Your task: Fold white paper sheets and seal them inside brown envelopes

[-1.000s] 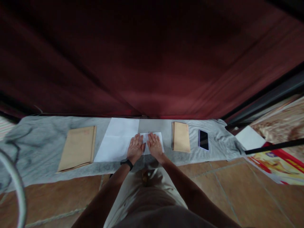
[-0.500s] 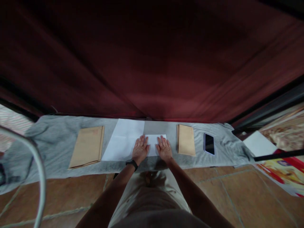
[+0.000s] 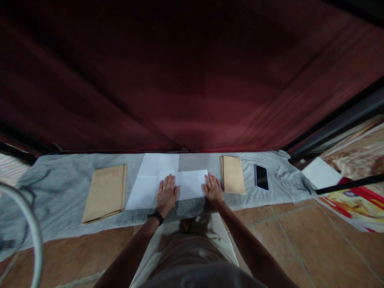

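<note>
A smaller white sheet of paper (image 3: pixel 192 185), possibly folded, lies flat on the grey cloth in front of me. My left hand (image 3: pixel 167 195) rests flat across its left end, fingers stretched out, and overlaps the larger white paper (image 3: pixel 143 188) to the left. At the right end of the smaller sheet, my right hand (image 3: pixel 214 190) lies flat with fingers extended, its fingertips at the paper's edge. Close beside that hand is a small stack of brown envelopes (image 3: pixel 235 175). Larger brown envelopes (image 3: pixel 105 192) lie farther left.
The grey cloth (image 3: pixel 66 180) covers a long narrow surface against a dark red panel (image 3: pixel 192 100). A phone (image 3: pixel 262 177) lies at the right. Beyond the right end are a colourful box (image 3: pixel 357 206) and a white flat piece (image 3: pixel 321 173). A pale curved tube (image 3: pixel 33 224) stands at the left.
My hands have slid apart over the smaller sheet, the left one to the left and the right one to the right, so more of the paper shows between them. The camera view has shifted slightly.
</note>
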Tool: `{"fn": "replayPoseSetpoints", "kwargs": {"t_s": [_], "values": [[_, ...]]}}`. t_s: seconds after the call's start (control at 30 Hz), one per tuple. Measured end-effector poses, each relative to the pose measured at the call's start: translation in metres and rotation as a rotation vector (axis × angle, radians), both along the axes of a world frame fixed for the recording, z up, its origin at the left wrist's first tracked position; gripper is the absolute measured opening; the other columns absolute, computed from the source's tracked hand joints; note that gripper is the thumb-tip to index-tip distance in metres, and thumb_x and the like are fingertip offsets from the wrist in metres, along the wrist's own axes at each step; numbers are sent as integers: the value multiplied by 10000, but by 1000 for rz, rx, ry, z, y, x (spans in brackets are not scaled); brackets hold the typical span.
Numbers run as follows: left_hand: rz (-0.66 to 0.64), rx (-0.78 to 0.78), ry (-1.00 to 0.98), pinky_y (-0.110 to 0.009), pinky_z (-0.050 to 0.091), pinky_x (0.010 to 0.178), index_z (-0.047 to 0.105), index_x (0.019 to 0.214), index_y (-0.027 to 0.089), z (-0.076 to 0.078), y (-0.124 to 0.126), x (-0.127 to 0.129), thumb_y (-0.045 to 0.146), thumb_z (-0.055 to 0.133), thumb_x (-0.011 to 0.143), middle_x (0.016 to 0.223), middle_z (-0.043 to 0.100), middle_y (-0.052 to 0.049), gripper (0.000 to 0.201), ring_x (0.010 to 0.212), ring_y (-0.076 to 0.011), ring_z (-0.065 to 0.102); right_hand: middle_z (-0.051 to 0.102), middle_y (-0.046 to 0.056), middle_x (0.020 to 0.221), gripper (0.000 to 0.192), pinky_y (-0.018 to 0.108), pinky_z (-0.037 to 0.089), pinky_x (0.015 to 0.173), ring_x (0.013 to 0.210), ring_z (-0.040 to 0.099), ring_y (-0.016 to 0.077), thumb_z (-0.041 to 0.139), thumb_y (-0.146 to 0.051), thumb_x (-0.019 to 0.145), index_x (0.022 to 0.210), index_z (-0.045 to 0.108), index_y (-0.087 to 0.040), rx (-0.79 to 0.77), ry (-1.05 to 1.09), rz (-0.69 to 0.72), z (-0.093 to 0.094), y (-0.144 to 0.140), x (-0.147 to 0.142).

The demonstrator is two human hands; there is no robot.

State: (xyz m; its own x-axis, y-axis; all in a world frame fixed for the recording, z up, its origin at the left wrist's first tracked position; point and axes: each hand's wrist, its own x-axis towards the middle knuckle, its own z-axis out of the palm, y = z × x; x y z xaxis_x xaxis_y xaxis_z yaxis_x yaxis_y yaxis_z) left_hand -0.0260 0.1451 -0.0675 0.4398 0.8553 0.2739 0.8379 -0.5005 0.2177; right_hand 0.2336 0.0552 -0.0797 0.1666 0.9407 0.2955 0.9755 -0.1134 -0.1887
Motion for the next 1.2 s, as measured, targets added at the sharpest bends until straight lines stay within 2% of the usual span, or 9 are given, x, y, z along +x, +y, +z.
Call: {"fn": "replayPoseSetpoints", "kwargs": {"t_s": [0.1, 0.2, 0.27, 0.37, 0.5, 0.83, 1.07, 1.2], "values": [[-14, 7, -26, -532, 252, 1237, 372, 1526, 26, 5, -5, 12, 296, 320, 1007, 1617, 338, -209, 588, 1530, -313, 263, 435, 171, 1573, 535, 509, 298, 1191, 1463, 391, 314, 377, -368, 1062, 1536, 418, -123, 11, 27, -23, 4, 3, -5], [-149, -12, -12, -491, 259, 1249, 348, 1549, 65, 9, -16, 38, 247, 331, 992, 1624, 349, -163, 586, 1536, -270, 257, 413, 179, 1584, 533, 504, 297, 1198, 1482, 364, 297, 350, -325, 1063, 1544, 395, -98, 27, 79, -32, 9, 15, -25], [-234, -46, 25, -466, 265, 1252, 384, 1532, 69, 7, -25, 54, 220, 336, 981, 1609, 386, -150, 573, 1527, -253, 283, 411, 155, 1590, 519, 467, 312, 1201, 1490, 356, 270, 346, -305, 1063, 1543, 405, -117, 10, 106, 34, 9, 24, -42], [-269, -72, 62, -457, 275, 1248, 407, 1514, 53, 2, -34, 64, 184, 323, 968, 1594, 410, -155, 568, 1513, -241, 318, 449, 114, 1573, 509, 454, 318, 1204, 1467, 402, 238, 379, -296, 1058, 1556, 392, -191, -19, 100, 139, 6, 29, -57], [-247, -45, 57, -464, 267, 1248, 402, 1524, 69, -2, -36, 47, 300, 352, 997, 1599, 401, -157, 577, 1517, -255, 309, 418, 111, 1590, 522, 480, 301, 1206, 1463, 409, 250, 412, -304, 1054, 1567, 368, -222, -23, 29, 150, 2, 18, -49], [-161, -47, 72, -480, 260, 1241, 387, 1535, 82, 2, -34, 6, 402, 328, 1015, 1605, 382, -169, 614, 1516, -271, 312, 456, 136, 1565, 517, 454, 280, 1207, 1457, 406, 270, 366, -362, 1069, 1532, 427, -140, 18, -47, 28, 4, -9, -9], [-105, -60, 42, -491, 278, 1229, 374, 1537, 100, -2, -37, -13, 409, 303, 1013, 1594, 403, -172, 612, 1515, -276, 313, 484, 166, 1540, 534, 492, 336, 1166, 1419, 433, 302, 356, -344, 1049, 1525, 418, -111, 13, 75, -51, 4, -19, -5], [-97, -69, 9, -497, 280, 1229, 354, 1549, 122, -4, -39, -15, 399, 325, 1003, 1590, 416, -160, 613, 1511, -269, 324, 594, 207, 1394, 508, 478, 425, 1079, 1275, 548, 321, 421, -273, 997, 1478, 472, -117, 26, 225, -147, 12, -11, -11]]}}
